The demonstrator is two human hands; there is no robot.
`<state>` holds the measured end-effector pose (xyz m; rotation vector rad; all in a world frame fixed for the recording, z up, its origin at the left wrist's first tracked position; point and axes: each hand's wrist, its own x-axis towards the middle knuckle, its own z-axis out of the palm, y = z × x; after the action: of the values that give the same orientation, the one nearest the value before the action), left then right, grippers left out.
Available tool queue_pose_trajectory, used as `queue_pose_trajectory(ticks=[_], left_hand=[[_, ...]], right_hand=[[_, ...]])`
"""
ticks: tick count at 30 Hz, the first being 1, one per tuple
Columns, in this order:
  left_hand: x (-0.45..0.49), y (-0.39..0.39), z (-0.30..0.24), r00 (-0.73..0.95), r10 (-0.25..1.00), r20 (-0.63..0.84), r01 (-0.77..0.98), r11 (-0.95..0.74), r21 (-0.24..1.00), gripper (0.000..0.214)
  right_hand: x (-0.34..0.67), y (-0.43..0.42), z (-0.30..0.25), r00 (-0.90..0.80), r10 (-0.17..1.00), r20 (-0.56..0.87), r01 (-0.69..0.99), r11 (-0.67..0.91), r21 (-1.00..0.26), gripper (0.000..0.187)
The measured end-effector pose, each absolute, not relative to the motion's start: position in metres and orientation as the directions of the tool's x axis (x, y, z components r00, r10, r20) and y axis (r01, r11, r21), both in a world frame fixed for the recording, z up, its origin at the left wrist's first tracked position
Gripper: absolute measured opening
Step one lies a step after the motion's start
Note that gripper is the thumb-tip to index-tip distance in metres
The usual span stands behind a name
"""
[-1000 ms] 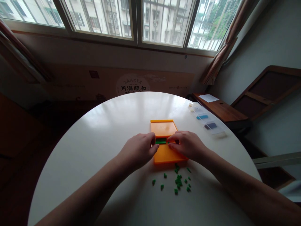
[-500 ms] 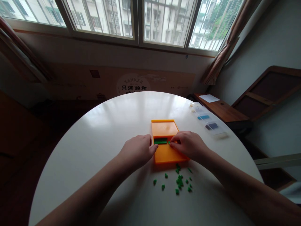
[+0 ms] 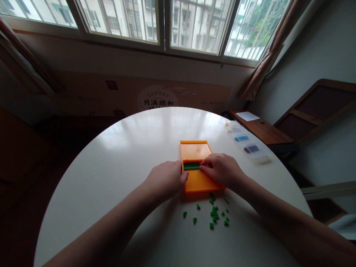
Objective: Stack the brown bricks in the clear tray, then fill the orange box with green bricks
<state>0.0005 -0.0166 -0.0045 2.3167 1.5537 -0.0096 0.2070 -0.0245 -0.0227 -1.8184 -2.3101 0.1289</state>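
An orange plastic tray (image 3: 204, 180) lies on the white table in front of me, with a strip of green toy bricks (image 3: 191, 165) across its slot. My left hand (image 3: 169, 180) grips the tray's left edge, thumb in front and fingers curled behind. At the right end of the green strip, my right hand (image 3: 222, 168) is closed in a pinch, its thumb and fingertip touching the last bit of green. The small green brick in that pinch is mostly hidden by the fingertips. Nearer to me, several loose green bricks (image 3: 214, 213) are scattered below the tray.
Clear plastic bags (image 3: 251, 149) holding blue and dark pieces lie along the right side of the round white table (image 3: 105, 178). Beyond it stand a brown wooden bench (image 3: 267, 129) with a white paper (image 3: 247, 116) and a wall under barred windows.
My right hand's pinched green brick was slightly apart from the strip; now it meets the strip's right end. My left hand has shifted a little right along with the tray in view.
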Motion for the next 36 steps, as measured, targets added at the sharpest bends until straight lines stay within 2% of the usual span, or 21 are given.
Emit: queue_pose_trajectory(ticks=[36], left_hand=[[-0.0019, -0.0155, -0.0087, 0.408, 0.898, -0.162, 0.889, -0.352, 0.293, 0.034]], right_hand=[[0.2061, -0.0256, -0.0244, -0.241, 0.964, 0.109, 0.950, 0.258, -0.177, 0.018]])
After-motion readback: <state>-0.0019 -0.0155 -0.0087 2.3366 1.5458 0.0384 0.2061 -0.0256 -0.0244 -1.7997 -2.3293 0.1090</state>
